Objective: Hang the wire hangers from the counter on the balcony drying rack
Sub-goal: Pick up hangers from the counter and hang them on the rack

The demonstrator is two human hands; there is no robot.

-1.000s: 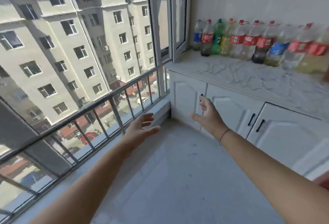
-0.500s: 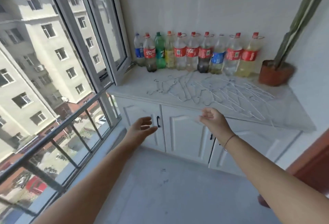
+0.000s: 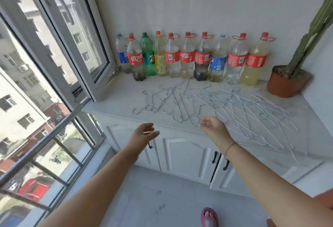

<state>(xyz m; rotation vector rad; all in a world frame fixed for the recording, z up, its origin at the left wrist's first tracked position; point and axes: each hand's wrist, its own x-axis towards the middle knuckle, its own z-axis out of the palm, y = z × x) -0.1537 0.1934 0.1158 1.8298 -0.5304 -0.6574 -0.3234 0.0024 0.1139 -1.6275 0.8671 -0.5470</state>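
- The right hand [image 3: 214,127] has moved closer to the hangers [image 3: 207,104] spread on the desk [image 3: 115,100]; its grip is apart, empty.
- The left hand [image 3: 144,134] stays open, empty.
- Bottles [image 3: 187,57] read Pepsi and 7.

1 head-worn view looks forward and down, near the counter [image 3: 115,100].

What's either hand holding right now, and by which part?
Nothing. Left hand is open in the air; right hand is open at the counter edge, by the nearest hangers.
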